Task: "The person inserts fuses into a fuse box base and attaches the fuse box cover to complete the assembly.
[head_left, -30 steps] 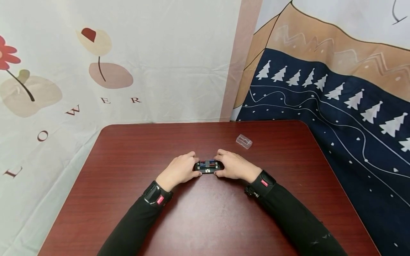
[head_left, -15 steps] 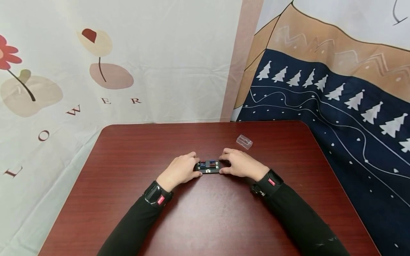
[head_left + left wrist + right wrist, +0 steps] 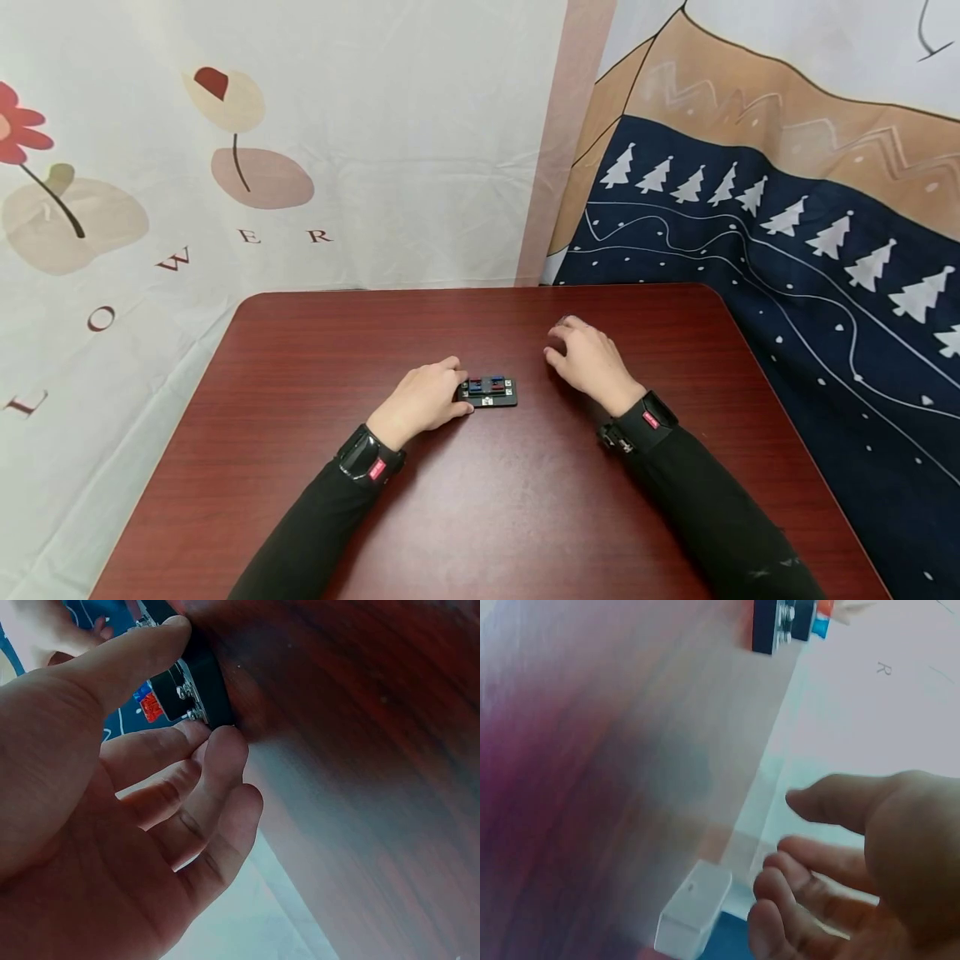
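Observation:
A small black fuse block [image 3: 495,392] with red and blue fuses on top lies on the table in the head view. My left hand [image 3: 422,396] holds its left end between thumb and fingers. From the left wrist view, the black base [image 3: 206,679] and its metal screws show close to the thumb. My right hand [image 3: 594,364] is apart from the block, over the table to its right, fingers loosely bent and holding nothing. Beyond those fingertips, the right wrist view has a clear plastic cover [image 3: 694,911] on the table. The hand hides it in the head view.
The dark red wooden table [image 3: 420,517] has rounded far corners. Behind it hangs a pale printed cloth [image 3: 420,150], with a navy cloth patterned with white trees [image 3: 750,267] at the right.
My right hand has let go of the fuse block's right end and moved right and away from me, now covering the clear cover in the head view. The left hand keeps its place.

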`<state>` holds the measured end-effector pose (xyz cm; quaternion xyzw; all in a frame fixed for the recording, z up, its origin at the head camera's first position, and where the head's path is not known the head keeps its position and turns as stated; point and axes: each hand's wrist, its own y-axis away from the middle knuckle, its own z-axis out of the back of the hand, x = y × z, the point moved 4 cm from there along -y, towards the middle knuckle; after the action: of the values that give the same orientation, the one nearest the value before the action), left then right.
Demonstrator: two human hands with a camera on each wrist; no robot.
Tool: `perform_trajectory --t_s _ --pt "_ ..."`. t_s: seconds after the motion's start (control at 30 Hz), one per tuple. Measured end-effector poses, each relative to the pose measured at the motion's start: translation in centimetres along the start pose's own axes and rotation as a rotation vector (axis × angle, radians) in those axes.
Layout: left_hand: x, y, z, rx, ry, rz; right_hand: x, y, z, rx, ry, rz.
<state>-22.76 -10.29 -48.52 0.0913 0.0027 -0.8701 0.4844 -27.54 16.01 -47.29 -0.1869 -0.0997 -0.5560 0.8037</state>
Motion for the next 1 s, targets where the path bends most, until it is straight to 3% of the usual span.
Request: perform_trajectory --t_s 0.27,0.67,1.0 --pt "0.0 0.0 0.1 0.001 -0.003 0.003 -2.2 -0.3 1.0 -0.099 0.012 -0.126" --pt "0.0 0.0 0.1 0.006 0.005 0.006 -4.0 -0.5 0.9 -0.002 0.05 -0.211" --pt "0.1 0.0 0.1 0.009 0.006 0.005 -4.3 -0.4 1.0 0.002 0.049 -0.249"
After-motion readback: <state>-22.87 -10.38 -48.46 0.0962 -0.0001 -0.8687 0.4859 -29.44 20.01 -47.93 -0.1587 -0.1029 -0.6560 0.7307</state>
